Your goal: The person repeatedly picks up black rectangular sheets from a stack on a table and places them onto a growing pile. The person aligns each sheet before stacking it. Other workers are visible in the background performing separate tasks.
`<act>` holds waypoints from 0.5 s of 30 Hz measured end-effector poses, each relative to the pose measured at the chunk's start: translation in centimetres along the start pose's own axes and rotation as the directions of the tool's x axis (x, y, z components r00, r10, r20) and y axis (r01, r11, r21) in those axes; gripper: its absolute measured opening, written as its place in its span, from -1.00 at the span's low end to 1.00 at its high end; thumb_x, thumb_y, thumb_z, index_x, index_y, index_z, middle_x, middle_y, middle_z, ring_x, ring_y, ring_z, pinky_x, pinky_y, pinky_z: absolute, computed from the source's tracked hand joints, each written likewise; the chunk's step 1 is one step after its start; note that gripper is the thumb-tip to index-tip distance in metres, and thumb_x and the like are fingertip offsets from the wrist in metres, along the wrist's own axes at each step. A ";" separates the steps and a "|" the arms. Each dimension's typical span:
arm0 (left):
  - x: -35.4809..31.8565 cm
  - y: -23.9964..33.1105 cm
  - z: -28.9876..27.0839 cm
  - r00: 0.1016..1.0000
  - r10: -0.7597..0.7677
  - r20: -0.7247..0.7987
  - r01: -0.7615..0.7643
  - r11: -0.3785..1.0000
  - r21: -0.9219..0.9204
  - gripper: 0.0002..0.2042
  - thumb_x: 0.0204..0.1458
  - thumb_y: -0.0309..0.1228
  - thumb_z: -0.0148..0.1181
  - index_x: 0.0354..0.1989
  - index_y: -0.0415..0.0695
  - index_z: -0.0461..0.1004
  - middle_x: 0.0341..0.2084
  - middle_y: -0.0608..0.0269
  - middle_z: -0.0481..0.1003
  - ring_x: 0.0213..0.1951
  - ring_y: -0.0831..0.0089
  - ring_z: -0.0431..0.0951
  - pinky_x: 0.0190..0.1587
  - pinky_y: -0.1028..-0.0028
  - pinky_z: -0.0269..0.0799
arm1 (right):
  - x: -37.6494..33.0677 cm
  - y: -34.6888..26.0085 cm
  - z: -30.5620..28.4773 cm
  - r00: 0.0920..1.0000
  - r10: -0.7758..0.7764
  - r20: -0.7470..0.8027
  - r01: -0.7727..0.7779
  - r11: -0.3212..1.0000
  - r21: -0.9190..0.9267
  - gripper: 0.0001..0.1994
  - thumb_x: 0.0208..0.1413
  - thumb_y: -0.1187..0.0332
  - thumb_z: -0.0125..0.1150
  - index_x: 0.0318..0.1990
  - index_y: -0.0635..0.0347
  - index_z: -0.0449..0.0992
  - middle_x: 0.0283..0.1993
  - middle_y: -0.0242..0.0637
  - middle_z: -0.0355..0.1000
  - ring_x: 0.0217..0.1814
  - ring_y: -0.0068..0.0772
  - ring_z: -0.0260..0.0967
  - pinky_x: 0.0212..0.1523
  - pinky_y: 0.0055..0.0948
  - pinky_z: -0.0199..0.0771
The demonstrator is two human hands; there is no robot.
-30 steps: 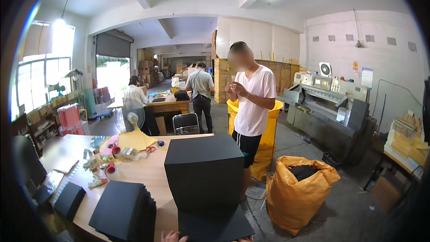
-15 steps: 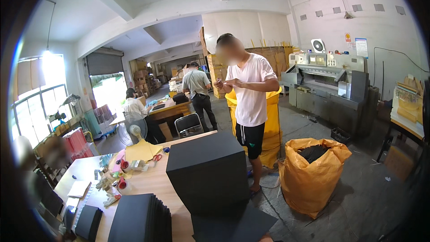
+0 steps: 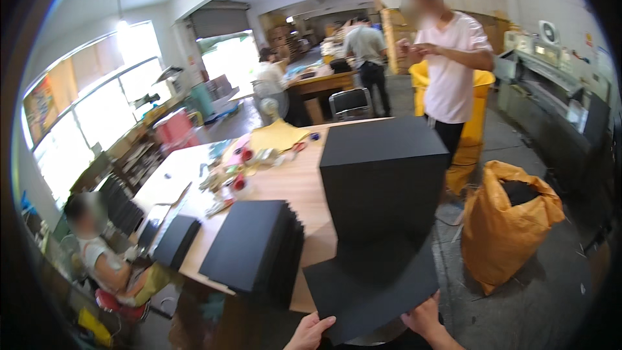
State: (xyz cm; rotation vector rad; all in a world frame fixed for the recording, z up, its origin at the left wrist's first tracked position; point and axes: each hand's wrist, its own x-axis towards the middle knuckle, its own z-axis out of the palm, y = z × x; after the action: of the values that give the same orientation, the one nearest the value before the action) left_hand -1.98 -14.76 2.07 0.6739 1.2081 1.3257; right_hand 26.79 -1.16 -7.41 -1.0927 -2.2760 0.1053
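Observation:
My left hand [image 3: 310, 332] and my right hand [image 3: 422, 317] hold the near edge of a black sheet [image 3: 372, 285] that lies at the front of the wooden table [image 3: 295, 185]. Just behind the sheet rises a tall black stack of sheets [image 3: 383, 178]. To its left lies a lower, fanned black stack [image 3: 254, 246], with a smaller black pile [image 3: 175, 240] further left. Only the fingers and part of each wrist show at the bottom edge.
A person in a white shirt [image 3: 450, 68] stands beyond the table by a yellow bin [image 3: 476, 123]. An orange sack [image 3: 508, 223] sits on the floor at right. A seated person [image 3: 107, 262] is at lower left. Small clutter [image 3: 233, 168] covers the table's far end.
The view has swung left and tilted down. Both my hands now show at the bottom edge on the black sheet. The seated person at lower left has come into view.

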 end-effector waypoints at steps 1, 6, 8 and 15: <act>-1.2 1.2 -1.2 0.996 0.078 -0.045 -0.077 0.997 0.030 -0.74 0.30 -0.51 0.24 0.11 -0.32 0.60 0.04 0.25 0.64 0.09 0.42 0.59 0.15 0.37 0.49 | 0.4 0.1 -0.4 1.000 -0.028 0.013 0.029 0.999 -0.036 -0.58 -0.18 0.28 0.50 -0.06 0.00 0.67 0.14 -0.21 0.51 0.31 -0.01 0.38 0.42 0.30 0.08; -5.4 6.4 -8.5 0.818 0.365 -0.445 -0.435 0.898 -0.062 -0.54 0.22 -0.59 0.12 0.32 -0.36 0.40 0.22 -0.01 0.54 0.22 0.07 0.59 0.31 0.06 0.52 | 1.6 -1.4 -1.0 0.994 -0.102 -0.037 0.099 0.992 -0.073 -0.43 -0.14 0.27 0.51 0.15 0.02 0.61 0.33 -0.08 0.42 0.47 0.08 0.27 0.50 0.33 -0.04; -4.1 8.5 -11.1 0.725 0.507 -0.467 -0.600 0.797 -0.067 -0.51 0.27 -0.57 0.07 0.39 -0.37 0.31 0.32 -0.02 0.46 0.29 0.06 0.52 0.42 0.09 0.39 | 1.5 -1.3 -1.0 0.996 -0.090 -0.018 0.089 0.994 -0.071 -0.37 -0.14 0.27 0.52 0.21 0.00 0.59 0.37 -0.06 0.41 0.51 0.08 0.24 0.50 0.33 -0.03; 2.3 11.0 -19.0 0.762 0.367 -0.533 -0.501 0.856 -0.126 -0.78 0.42 -0.42 0.09 0.12 -0.26 0.46 -0.06 0.11 0.62 -0.14 0.20 0.71 -0.08 0.16 0.73 | 2.3 -1.9 -1.6 0.992 -0.126 -0.030 0.122 0.985 -0.125 -0.41 0.05 0.14 0.45 0.27 0.01 0.54 0.39 -0.09 0.42 0.47 0.05 0.31 0.47 0.27 0.13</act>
State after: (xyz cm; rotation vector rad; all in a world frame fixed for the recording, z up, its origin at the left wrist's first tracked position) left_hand -23.77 -15.27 5.76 0.4448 1.2777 2.1174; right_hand 25.26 -1.05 -4.35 -1.0019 -2.3354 -0.1062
